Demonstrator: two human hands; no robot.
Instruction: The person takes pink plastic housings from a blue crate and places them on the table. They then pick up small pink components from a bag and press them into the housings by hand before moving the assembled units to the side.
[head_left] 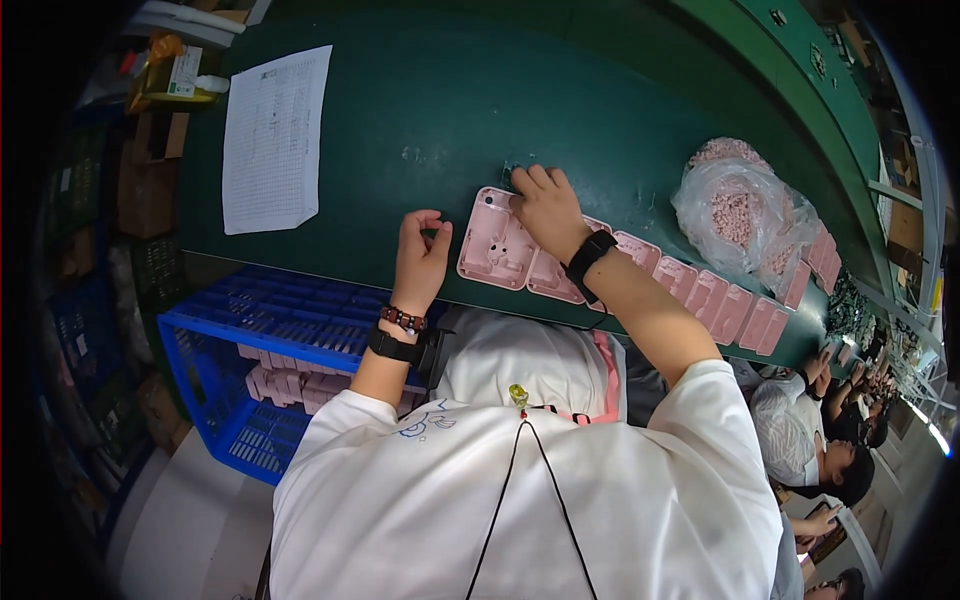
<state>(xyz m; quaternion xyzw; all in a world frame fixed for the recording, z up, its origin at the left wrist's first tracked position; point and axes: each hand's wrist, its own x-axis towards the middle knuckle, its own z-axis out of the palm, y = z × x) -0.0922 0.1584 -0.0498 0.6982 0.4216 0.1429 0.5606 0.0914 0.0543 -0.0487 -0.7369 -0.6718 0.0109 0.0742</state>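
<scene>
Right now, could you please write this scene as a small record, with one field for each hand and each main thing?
Left hand: beside the leftmost pink shell; no held object visible
Right hand: over that shell's upper right part; fingertip contact unclear
Surface: green table
Row: more pink shells, rightward along the near edge
Bag: clear plastic bag with small pink parts, beyond the row
Paper: white sheet, left side
Crate: blue crate, lower left, pink pieces inside
</scene>
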